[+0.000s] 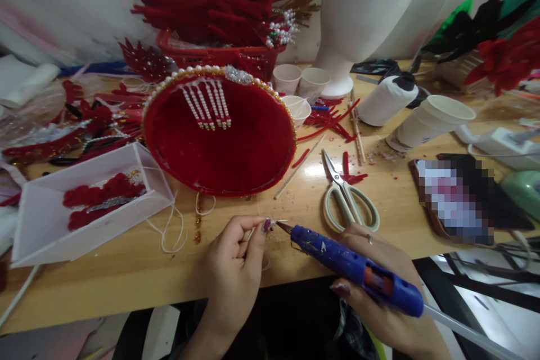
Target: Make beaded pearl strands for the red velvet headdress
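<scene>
My left hand (238, 259) pinches a tiny clear or silvery piece (270, 223) between thumb and forefinger, low in the middle of the view. My right hand (379, 281) is wrapped round a blue hot glue gun (329, 253), with a clear glue stick (459, 323) coming out of its back end. The gun's metal tip points left and is at the small piece; whether they touch is too small to tell. Behind my hands a round red velvet piece (236, 152) with a beaded rim and strings of white beads (206, 102) stands tilted.
Scissors (343, 194) lie open behind the gun. A white box (93, 239) with red pieces is at left, a phone (453, 199) at right. Paper cups (434, 121), a thread spool (388, 100), a white mannequin (358, 17) and a red basket (219, 59) stand farther back.
</scene>
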`<state>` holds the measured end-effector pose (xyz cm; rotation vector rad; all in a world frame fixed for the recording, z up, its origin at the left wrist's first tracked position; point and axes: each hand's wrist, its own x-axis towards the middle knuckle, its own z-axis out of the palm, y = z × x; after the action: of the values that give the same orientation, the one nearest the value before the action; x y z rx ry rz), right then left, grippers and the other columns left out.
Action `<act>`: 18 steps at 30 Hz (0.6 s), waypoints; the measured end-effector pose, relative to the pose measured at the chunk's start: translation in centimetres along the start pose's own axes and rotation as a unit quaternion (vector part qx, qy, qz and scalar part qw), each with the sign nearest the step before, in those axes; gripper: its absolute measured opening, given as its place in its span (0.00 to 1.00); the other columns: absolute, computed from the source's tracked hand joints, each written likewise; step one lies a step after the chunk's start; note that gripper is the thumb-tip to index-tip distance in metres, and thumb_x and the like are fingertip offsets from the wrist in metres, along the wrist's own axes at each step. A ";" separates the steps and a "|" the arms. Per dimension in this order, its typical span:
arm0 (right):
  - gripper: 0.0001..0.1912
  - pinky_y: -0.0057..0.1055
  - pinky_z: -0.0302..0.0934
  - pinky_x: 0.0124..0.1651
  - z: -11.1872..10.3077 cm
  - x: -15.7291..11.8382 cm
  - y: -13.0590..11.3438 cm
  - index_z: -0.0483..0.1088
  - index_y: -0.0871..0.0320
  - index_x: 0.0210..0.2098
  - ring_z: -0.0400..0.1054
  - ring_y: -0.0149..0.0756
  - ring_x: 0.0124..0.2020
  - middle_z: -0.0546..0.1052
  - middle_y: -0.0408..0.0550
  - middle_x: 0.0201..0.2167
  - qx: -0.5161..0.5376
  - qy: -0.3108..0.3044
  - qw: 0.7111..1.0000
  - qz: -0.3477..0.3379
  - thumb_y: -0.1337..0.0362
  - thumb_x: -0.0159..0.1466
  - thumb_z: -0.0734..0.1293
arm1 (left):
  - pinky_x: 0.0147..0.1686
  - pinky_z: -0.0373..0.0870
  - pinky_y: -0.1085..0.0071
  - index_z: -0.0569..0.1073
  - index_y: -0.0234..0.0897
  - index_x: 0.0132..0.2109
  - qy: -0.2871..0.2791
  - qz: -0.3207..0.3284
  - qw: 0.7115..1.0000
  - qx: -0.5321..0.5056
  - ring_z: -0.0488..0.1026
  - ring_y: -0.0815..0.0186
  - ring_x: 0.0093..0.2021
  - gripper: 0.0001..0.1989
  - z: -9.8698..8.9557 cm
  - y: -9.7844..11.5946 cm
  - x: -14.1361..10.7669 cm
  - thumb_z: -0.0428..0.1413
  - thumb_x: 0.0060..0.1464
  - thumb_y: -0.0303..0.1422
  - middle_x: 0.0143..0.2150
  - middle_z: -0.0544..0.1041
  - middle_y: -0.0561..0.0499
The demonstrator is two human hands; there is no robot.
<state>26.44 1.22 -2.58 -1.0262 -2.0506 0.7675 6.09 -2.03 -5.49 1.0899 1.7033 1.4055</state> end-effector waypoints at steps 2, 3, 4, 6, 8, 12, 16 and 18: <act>0.11 0.33 0.56 0.26 0.1 0.0 0.0 0.70 0.55 0.31 0.64 0.37 0.24 0.69 0.42 0.23 -0.001 0.000 1.000 0.009 0.55 0.63 0.71 | 0.24 0.74 0.78 0.78 0.38 0.36 -0.001 -0.003 1.000 -0.003 0.79 0.67 0.27 0.07 -0.1 0.1 0.1 0.59 0.61 0.35 0.26 0.80 0.53; 0.11 0.33 0.56 0.26 0.1 -0.1 0.0 0.70 0.55 0.31 0.64 0.37 0.24 0.69 0.42 0.24 0.001 0.001 1.000 0.013 0.55 0.64 0.71 | 0.23 0.73 0.78 0.77 0.38 0.36 -0.002 -0.007 1.000 -0.004 0.78 0.67 0.26 0.08 -0.1 0.1 0.1 0.59 0.61 0.36 0.24 0.78 0.54; 0.11 0.33 0.56 0.27 0.2 -0.1 0.0 0.70 0.55 0.32 0.64 0.36 0.24 0.69 0.42 0.24 0.004 0.003 1.000 0.015 0.55 0.64 0.70 | 0.22 0.72 0.79 0.77 0.38 0.35 -0.003 -0.012 1.000 -0.005 0.77 0.67 0.25 0.08 -0.2 0.1 0.1 0.59 0.61 0.37 0.22 0.75 0.55; 0.10 0.33 0.56 0.27 0.2 0.0 0.0 0.70 0.55 0.32 0.64 0.36 0.24 0.70 0.42 0.24 0.010 0.002 1.000 0.009 0.56 0.64 0.70 | 0.20 0.70 0.79 0.76 0.38 0.34 -0.009 -0.021 1.000 -0.012 0.76 0.68 0.24 0.09 -0.2 0.1 0.1 0.59 0.61 0.37 0.20 0.72 0.56; 0.11 0.34 0.57 0.26 0.3 0.1 0.0 0.70 0.55 0.31 0.65 0.37 0.24 0.71 0.44 0.25 0.009 0.003 1.000 -0.001 0.56 0.63 0.71 | 0.20 0.70 0.79 0.76 0.38 0.33 -0.015 -0.028 0.999 -0.028 0.75 0.68 0.23 0.10 -0.2 0.0 0.2 0.58 0.62 0.37 0.21 0.74 0.56; 0.11 0.34 0.58 0.27 0.4 -0.1 0.1 0.70 0.55 0.30 0.66 0.38 0.25 0.71 0.44 0.25 0.006 0.009 1.000 0.004 0.56 0.63 0.71 | 0.25 0.75 0.77 0.75 0.38 0.33 -0.009 -0.039 0.998 -0.053 0.77 0.68 0.25 0.11 -0.2 0.0 0.6 0.59 0.62 0.38 0.25 0.79 0.52; 0.11 0.34 0.57 0.26 0.5 0.0 -0.1 0.70 0.55 0.32 0.64 0.37 0.23 0.69 0.43 0.23 0.017 0.017 1.000 -0.016 0.54 0.65 0.69 | 0.29 0.75 0.78 0.75 0.37 0.33 0.004 -0.055 0.996 -0.074 0.77 0.69 0.28 0.12 -0.2 0.4 1.0 0.59 0.61 0.40 0.25 0.78 0.54; 0.13 0.33 0.56 0.24 0.6 0.5 -0.4 0.70 0.55 0.31 0.63 0.35 0.21 0.68 0.42 0.22 0.007 0.025 0.999 -0.035 0.53 0.65 0.68 | 0.28 0.73 0.79 0.75 0.37 0.32 0.016 -0.063 0.993 -0.094 0.75 0.70 0.27 0.13 -0.2 0.6 0.9 0.60 0.60 0.41 0.23 0.75 0.56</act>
<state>25.56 1.32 -2.43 -0.9519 -2.0254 0.7127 5.63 -1.27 -4.87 0.8464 1.5968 1.4745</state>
